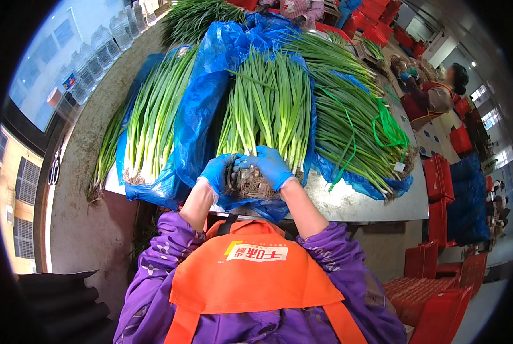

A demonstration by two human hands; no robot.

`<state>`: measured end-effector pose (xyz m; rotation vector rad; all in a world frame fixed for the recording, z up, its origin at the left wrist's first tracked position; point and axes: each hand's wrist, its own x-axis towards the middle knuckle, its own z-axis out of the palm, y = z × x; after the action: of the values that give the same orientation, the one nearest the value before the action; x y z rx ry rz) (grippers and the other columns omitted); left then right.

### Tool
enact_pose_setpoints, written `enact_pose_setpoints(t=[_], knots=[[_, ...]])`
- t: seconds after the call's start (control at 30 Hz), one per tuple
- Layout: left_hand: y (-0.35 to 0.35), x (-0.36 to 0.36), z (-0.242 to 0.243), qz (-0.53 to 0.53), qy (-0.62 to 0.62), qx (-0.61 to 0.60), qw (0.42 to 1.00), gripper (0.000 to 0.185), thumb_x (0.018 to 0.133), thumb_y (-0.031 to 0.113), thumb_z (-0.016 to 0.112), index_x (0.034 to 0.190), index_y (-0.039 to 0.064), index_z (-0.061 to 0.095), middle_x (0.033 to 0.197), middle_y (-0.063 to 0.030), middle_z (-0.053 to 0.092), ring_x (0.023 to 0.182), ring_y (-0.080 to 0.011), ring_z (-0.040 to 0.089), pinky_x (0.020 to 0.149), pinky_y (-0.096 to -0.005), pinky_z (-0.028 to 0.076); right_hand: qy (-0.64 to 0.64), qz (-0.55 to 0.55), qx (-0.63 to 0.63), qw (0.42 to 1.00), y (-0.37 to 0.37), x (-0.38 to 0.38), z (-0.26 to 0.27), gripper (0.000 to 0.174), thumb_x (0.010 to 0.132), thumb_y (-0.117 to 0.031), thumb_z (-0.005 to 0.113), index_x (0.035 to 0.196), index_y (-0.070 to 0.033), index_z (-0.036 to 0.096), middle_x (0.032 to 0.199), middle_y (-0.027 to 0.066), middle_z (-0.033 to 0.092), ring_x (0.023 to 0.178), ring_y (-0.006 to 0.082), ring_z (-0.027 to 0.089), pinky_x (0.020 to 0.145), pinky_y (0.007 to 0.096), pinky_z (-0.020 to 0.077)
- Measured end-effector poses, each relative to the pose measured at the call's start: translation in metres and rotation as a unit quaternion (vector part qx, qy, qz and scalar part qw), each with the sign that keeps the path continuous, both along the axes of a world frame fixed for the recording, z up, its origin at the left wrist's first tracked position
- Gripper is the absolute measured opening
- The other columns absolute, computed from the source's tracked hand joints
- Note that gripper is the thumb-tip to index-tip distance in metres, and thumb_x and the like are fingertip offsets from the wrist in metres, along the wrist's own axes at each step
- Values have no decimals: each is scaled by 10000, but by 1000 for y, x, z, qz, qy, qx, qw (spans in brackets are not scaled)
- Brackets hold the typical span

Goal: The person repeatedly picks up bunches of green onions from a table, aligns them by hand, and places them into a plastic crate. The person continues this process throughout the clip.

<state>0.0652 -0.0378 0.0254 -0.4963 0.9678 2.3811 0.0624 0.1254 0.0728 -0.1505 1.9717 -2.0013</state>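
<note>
Before me a pile of green onions [277,101] lies in a blue plastic bag [200,116], leaves pointing away and matted roots [256,185] towards me. My left hand [216,172], in a blue glove, curls around the white stalk ends at the pile's left. My right hand [274,167], gloved alike, grips stalks just above the roots. The fingertips of both hands come close together; what lies beneath them is partly hidden. Left of this bag, another bunch of green onions [159,116] rests on blue plastic. To the right lie more green onions [351,124] with green twine [387,122] across them.
The metal table [359,206] ends just in front of me. Plastic bottles [91,60] line the window ledge, with scissors [54,167] nearby. Red crates [439,176] stand at right. One person [428,101] is at the right, another [301,10] across the table.
</note>
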Motion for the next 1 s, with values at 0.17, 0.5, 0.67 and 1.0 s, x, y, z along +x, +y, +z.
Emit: enact_pose_setpoints(t=[0.17, 0.5, 0.67, 1.0], knots=[[-2, 3, -23, 14, -15, -25, 999, 342, 932, 397, 522, 890, 72, 616, 693, -75, 602, 591, -166, 599, 506, -314, 498, 68, 78, 150, 983, -12, 6, -17, 227, 826, -159, 577, 986, -2, 614, 847, 169, 653, 744, 250, 635, 690, 349, 488], [-43, -4, 24, 44, 60, -81, 994, 205, 943, 166, 508, 1065, 21, 585, 699, 15, 546, 512, -77, 483, 462, -222, 415, 59, -35, 176, 982, 6, 4, -13, 243, 852, -189, 558, 991, 3, 613, 841, 176, 659, 750, 283, 646, 714, 365, 499], [-44, 11, 32, 40, -62, -135, 988, 181, 941, 152, 456, 1049, 101, 592, 744, 5, 568, 512, -101, 500, 493, -235, 453, 96, -20, 323, 941, 15, -11, -51, 340, 850, -177, 596, 1106, 40, 543, 852, 192, 646, 744, 262, 657, 685, 361, 501], [-72, 25, 1, 23, -2, 203, 979, 279, 934, 102, 467, 1181, -12, 530, 647, 20, 518, 486, -70, 449, 454, -205, 400, 79, -13, 393, 916, -13, -6, -43, 464, 801, -176, 631, 1202, 25, 517, 847, 152, 655, 718, 226, 647, 687, 344, 505]])
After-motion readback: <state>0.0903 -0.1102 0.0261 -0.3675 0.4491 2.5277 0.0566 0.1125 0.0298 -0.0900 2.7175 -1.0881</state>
